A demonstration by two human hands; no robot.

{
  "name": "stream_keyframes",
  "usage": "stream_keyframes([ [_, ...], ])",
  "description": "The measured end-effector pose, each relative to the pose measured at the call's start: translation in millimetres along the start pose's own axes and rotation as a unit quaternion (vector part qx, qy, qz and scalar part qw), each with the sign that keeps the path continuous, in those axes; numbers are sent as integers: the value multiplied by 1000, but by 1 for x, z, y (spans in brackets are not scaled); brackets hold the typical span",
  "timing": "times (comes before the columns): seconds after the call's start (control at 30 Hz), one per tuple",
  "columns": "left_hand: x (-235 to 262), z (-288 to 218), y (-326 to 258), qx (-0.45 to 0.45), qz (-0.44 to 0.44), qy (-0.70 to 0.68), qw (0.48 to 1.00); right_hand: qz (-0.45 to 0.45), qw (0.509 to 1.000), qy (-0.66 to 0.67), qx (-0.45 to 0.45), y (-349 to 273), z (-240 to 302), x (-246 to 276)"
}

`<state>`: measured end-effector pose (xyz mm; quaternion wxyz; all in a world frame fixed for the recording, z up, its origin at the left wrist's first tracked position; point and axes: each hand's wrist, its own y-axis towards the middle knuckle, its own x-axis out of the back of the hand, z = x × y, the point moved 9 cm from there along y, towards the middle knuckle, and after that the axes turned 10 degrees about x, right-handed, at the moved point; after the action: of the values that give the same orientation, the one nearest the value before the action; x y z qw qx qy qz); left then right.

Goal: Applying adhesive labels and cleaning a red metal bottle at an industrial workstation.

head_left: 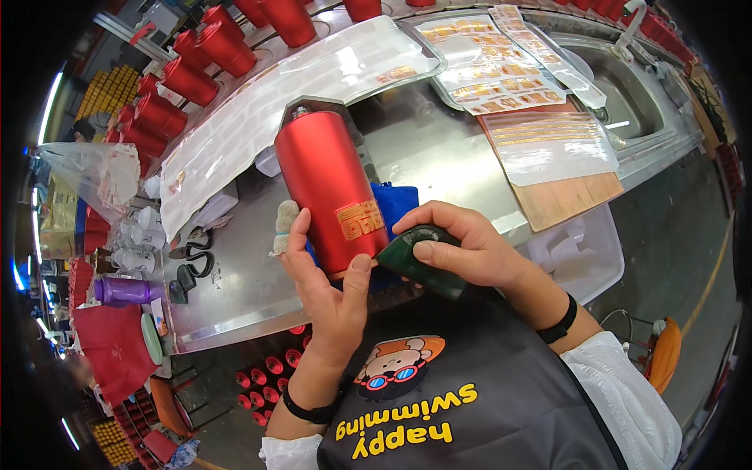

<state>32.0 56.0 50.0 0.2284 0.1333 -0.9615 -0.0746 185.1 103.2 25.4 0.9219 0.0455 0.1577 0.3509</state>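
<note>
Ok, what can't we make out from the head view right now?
In the head view:
Red bottle: its underside, turned away from the camera.
Blue cloth: partly behind the bottle and right hand.
Green scraper: partly covered by that hand's fingers.
Topmost red cups: cut off by the picture's edge.
Yellow stack, upper left: too small and blurred.

One fisheye head view looks down from close above the left hand (pixel 330 301) and right hand (pixel 479 249), facing the bench (pixel 448 141) beyond them.
</note>
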Motion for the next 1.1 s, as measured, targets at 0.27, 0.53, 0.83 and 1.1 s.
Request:
stream_keyframes([
  [0.27,-1,0,0,24,6,-40,999,-1,1000,2,10,1,0,-1],
  [0.53,-1,-7,2,-32,-4,79,996,-21,1000,-13,0,-1,0,5],
  [0.83,0,1,1,3,14,5,1000,-23,1000,9,-11,-3,-1,5],
  [1.1,22,-32,-35,-243,-68,247,936,-26,999,-22,-12,-5,-1,14],
])
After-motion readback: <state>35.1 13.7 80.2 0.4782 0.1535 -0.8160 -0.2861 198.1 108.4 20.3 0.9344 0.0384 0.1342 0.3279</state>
